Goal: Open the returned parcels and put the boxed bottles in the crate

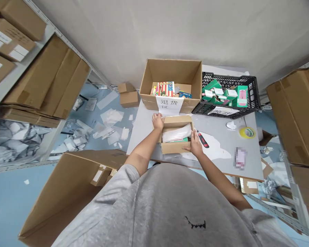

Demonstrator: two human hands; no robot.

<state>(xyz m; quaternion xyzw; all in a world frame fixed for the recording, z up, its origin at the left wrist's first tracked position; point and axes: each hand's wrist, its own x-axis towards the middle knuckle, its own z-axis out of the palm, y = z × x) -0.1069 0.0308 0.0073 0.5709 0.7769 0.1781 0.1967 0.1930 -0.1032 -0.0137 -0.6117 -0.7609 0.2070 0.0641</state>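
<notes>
A small open cardboard box (175,148) stands on the grey table (237,156) close to its front edge. A white plastic-wrapped item (176,133) lies inside, with a sliver of something green beneath it. My left hand (158,121) grips the box's far left corner. My right hand (195,144) presses against its right side, fingers on the rim. Just right of that hand lies a red and black box cutter (202,139), not touching it.
Behind the small box, a large open carton (170,70) holds books, and a black plastic crate (228,78) holds green and white packages. A yellow tape roll (247,132) sits on the table. Shelves of flattened cartons flank the table, and paper scraps litter the floor.
</notes>
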